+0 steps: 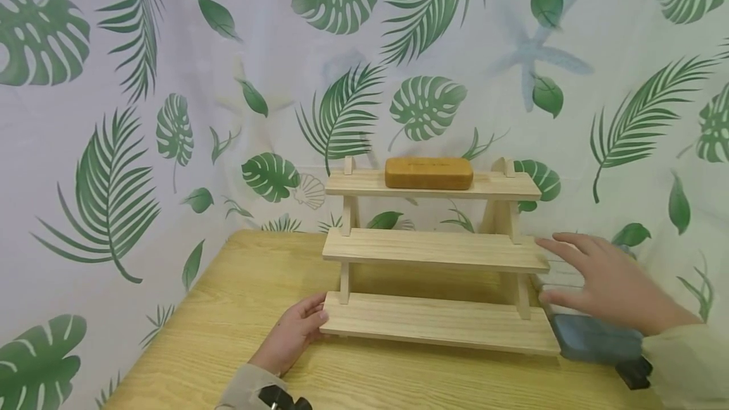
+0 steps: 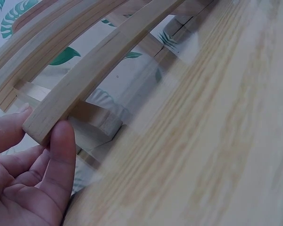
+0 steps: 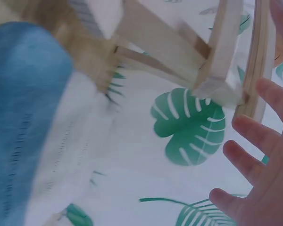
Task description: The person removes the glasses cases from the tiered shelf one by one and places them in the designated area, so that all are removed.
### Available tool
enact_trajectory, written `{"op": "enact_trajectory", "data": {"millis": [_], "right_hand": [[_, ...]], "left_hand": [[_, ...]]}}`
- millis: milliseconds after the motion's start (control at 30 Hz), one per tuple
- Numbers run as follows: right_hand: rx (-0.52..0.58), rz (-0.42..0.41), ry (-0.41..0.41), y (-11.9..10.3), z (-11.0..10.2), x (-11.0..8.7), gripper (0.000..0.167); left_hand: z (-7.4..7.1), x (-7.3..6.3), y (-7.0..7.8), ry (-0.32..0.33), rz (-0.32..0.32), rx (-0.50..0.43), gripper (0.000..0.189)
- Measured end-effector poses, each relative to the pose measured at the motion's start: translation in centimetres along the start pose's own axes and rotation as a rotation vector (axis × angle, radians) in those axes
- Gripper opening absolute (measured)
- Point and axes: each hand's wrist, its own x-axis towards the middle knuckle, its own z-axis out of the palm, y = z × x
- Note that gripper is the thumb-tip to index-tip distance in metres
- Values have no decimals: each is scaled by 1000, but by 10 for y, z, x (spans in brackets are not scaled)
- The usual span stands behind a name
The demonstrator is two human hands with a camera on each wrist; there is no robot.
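- While the leaf-print cloth is hanging behind everything, the wooden counter is carrying a three-step wooden rack near its far right part.
- At the near left, the left hand is gripping the left end of the rack's lowest step; the left wrist view is showing the thumb lying against the end of the board and the fingers curling behind it, so the board end is being pinched between them.
- On the top step, in the middle, a brown oblong case is lying flat, well apart from both hands.
- At the right end of the middle step, the right hand is hovering with its fingers spread and straight, grasping nothing; the right wrist view is showing the fingertips just beside the board ends, and whether they are touching cannot be told.
- Under that hand, just to the right of the lowest step, a blue flat object is lying on the counter.
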Motion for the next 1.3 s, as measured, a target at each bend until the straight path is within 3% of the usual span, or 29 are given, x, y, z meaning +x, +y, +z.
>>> {"op": "enact_trajectory", "data": {"millis": [500, 667, 833, 1300], "right_hand": [[-10, -106, 63, -33, -27, 66, 90], [-1, -122, 43, -46, -27, 82, 94], [7, -151, 73, -55, -23, 101, 95], [22, -81, 4, -79, -31, 166, 104]], "left_hand": [[2, 1, 2, 6, 8, -1, 64], [3, 0, 0, 7, 5, -12, 62], [2, 0, 0, -4, 5, -8, 63], [1, 1, 0, -7, 10, -14, 62]]}}
